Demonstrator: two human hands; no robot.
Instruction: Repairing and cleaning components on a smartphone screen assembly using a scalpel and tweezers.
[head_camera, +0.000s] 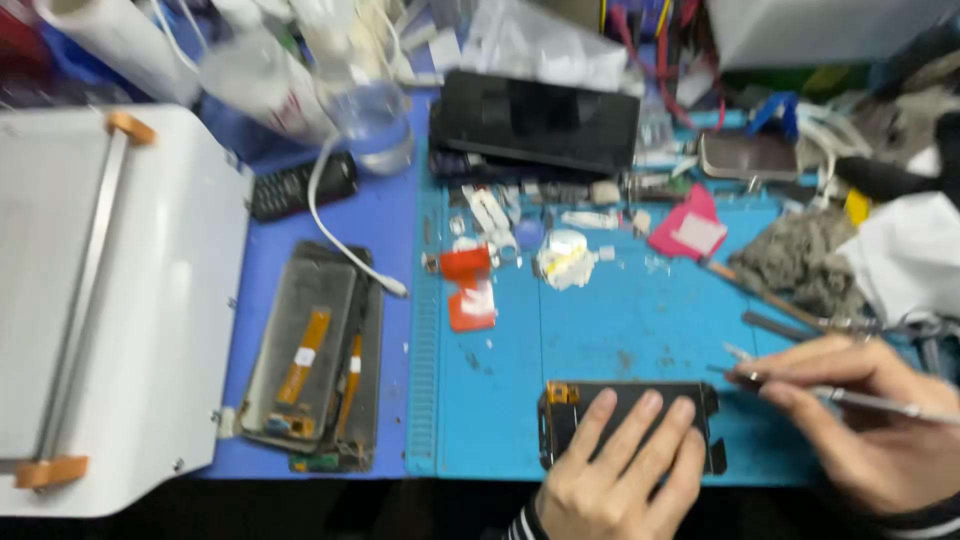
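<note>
Your left hand (615, 470) lies flat, fingers spread, pressing down on the dark rectangular phone screen panel (628, 412) at the near edge of the blue rubber work mat (600, 330), pinning it, by the look of it, so it cannot slide. Just to its right, your right hand (860, 420) pinches a thin metal tool (800, 388) pen-style, its tip hovering just off the panel's upper right corner, poised for fine work. Beyond your left fingers sit orange plastic bits (468, 285) and a white tape scrap (565, 258). Further off, a black device (535, 125). Well to the left, two stripped display frames with orange flex cables (310, 360), then a white machine lid (110, 300).
</note>
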